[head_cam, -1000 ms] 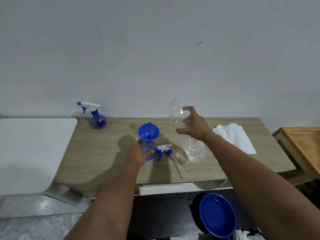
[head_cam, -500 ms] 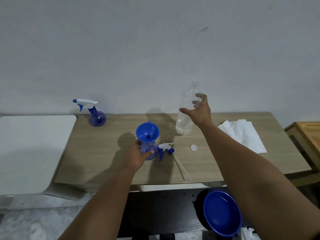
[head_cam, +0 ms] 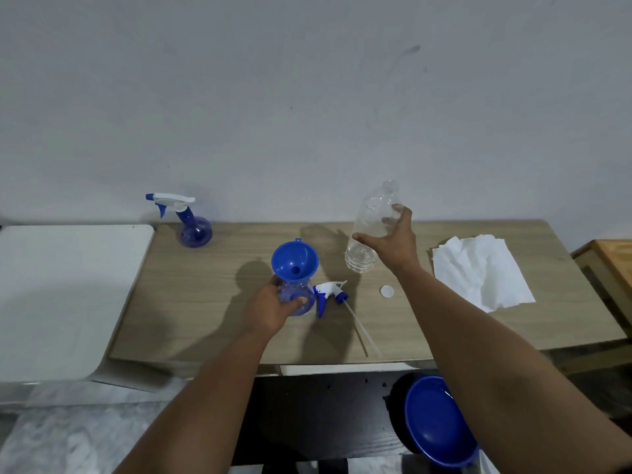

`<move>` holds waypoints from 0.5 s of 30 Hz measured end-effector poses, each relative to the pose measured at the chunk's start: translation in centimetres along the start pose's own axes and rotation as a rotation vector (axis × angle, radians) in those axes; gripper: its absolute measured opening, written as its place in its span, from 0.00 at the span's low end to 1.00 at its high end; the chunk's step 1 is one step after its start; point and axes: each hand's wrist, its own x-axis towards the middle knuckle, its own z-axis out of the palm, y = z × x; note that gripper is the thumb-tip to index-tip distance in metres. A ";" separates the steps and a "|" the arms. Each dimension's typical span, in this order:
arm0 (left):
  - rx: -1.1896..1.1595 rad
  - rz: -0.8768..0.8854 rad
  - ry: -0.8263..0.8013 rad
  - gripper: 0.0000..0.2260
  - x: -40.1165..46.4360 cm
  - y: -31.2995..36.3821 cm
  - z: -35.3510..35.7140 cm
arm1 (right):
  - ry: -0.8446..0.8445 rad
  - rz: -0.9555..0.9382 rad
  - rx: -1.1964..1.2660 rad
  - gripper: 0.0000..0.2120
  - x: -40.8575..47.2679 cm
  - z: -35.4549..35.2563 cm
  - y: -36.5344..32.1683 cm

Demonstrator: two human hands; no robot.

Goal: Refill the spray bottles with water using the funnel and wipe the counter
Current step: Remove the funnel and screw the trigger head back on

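Left hand (head_cam: 270, 307) clasped around funnel-topped spray bottle (head_cam: 297, 297); right hand (head_cam: 393, 241) gripping clear water bottle (head_cam: 367, 230) aloft.

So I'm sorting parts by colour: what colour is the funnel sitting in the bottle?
Blue, the funnel; the head view shows it clearly.

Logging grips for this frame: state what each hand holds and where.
Left hand grips the round blue spray bottle at its belly, under the blue funnel. Right hand holds the clear plastic water bottle mid-body.

Plain home room: wooden counter (head_cam: 219, 316) against bare grey wall (head_cam: 307, 97), marble-patterned floor (head_cam: 68, 439).
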 end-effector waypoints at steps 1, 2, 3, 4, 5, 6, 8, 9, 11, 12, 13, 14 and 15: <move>-0.008 0.004 -0.002 0.19 0.0 0.0 0.0 | -0.012 0.017 -0.015 0.53 -0.2 0.0 -0.1; -0.016 0.008 -0.007 0.18 0.0 0.1 -0.1 | -0.028 0.039 -0.028 0.55 -0.5 -0.1 -0.1; -0.028 0.013 -0.008 0.18 0.0 0.1 0.0 | -0.048 0.070 -0.041 0.58 -0.8 -0.1 0.2; -0.033 0.012 -0.011 0.18 -0.1 0.2 -0.1 | -0.064 0.113 -0.069 0.59 -1.4 -0.1 0.4; -0.039 0.018 -0.011 0.18 -0.1 0.1 -0.1 | -0.079 0.167 -0.123 0.57 -2.1 -0.2 0.8; -0.038 0.019 -0.009 0.18 -0.1 0.2 -0.1 | -0.098 0.229 -0.204 0.51 -3.0 -0.1 1.2; -0.028 0.017 -0.007 0.19 -0.2 0.2 -0.1 | -0.154 0.312 -0.380 0.35 -4.8 0.1 1.6; -0.022 0.017 -0.008 0.19 -0.3 0.2 -0.2 | -0.178 0.303 -0.430 0.27 -5.5 0.3 1.5; -0.012 0.011 -0.014 0.19 -0.3 0.3 -0.3 | -0.185 0.193 -0.448 0.17 -6.5 1.1 -0.2; 0.012 0.010 -0.017 0.20 -0.3 0.4 -0.4 | -0.176 0.120 -0.426 0.14 -6.9 1.6 -1.8; 0.030 0.016 -0.018 0.20 -0.1 0.4 -0.4 | -0.167 0.047 -0.392 0.13 -7.0 2.1 -3.6; 0.049 0.005 -0.028 0.21 -0.1 0.5 -0.3 | -0.167 -0.024 -0.362 0.14 -7.0 2.7 -5.5; 0.047 -0.004 -0.033 0.21 0.1 0.4 -0.2 | -0.187 -0.092 -0.351 0.18 -6.9 3.3 -7.4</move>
